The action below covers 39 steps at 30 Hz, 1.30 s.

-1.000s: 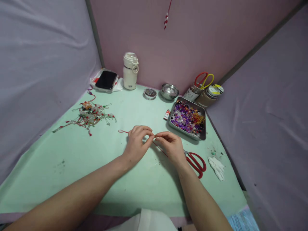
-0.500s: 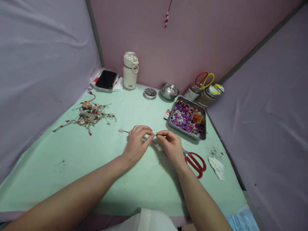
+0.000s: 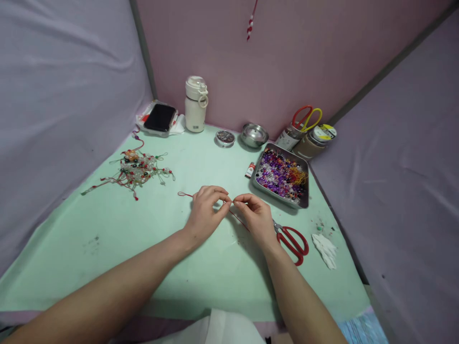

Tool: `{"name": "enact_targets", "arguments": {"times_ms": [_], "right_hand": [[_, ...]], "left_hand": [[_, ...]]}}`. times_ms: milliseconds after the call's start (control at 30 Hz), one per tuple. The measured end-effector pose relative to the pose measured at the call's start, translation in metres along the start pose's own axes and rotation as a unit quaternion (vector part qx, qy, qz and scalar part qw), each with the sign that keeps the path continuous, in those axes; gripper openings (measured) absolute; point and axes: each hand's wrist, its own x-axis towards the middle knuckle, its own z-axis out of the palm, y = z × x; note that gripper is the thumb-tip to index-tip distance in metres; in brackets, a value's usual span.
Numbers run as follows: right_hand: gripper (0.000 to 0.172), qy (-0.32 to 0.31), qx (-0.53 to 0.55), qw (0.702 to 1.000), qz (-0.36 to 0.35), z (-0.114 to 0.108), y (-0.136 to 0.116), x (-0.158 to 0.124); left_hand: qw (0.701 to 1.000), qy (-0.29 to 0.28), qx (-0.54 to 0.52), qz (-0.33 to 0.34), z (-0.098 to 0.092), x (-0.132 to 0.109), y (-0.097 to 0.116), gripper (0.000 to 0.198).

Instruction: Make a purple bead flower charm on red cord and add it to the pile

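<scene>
left hand (image 3: 206, 212): pinching red cord (image 3: 184, 194); loop end lies on table (image 3: 107, 239)
right hand (image 3: 256, 217): pinching same cord; fingertips almost meeting the left's
tip: probably best to pinch near the gap; hold cord taut

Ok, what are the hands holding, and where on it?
A thin red cord. The left hand and right hand pinch it mid-length, fingertips close together; its looped end lies free to the left.
</scene>
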Motion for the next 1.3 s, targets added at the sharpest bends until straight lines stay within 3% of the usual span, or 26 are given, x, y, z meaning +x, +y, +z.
{"name": "enact_targets", "arguments": {"times_ms": [1300], "right_hand": [[0.013, -0.01, -0.013, 1.0, -0.008, 0.0008, 0.0017, -0.0014]], "left_hand": [[1.0, -0.01, 0.012, 0.006, 0.0, 0.0009, -0.0032, 0.007]]}}
